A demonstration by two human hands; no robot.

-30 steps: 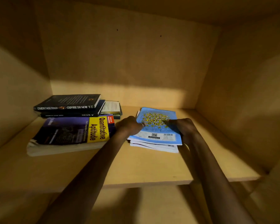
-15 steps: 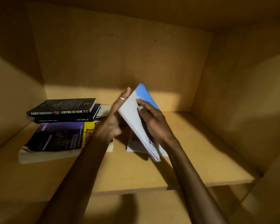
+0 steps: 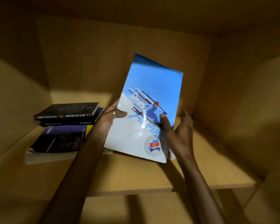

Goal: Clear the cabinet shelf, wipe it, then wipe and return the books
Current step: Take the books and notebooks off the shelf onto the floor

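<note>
Left hand (image 3: pixel 109 118) grips the notebook's (image 3: pixel 149 110) left edge, thumb curled over the glossy cover, fingers tucked behind. Right hand (image 3: pixel 182 133) sits at the right edge, thumb pressing the cover near the skier picture, the other fingers spread loosely out past the edge; whether they press the back, I can't quite say, the motion blurs it. So the notebook is up off the shelf (image 3: pixel 152 178), tilted, cover facing the person, its bottom corner hanging over the front half of the board.

Beneath it, something pale peeks out at the lower right corner, probably thin books (image 3: pixel 171 156) lying flat there. Over on the left, a thick paperback (image 3: pixel 55 143) lies flat near the front, and a dark stack (image 3: pixel 66 113) sits behind it toward the back wall.

Early days, by the look of it: the shelf is far from cleared, nothing wiped.

Now the risks. That cover is slick and the book is thin, so a loose right hand could let it bow and slide out of the left thumb's pinch. The left forearm passes just beside the paperback, which sits close to the front edge; a careless pull back could nudge it off.
</note>
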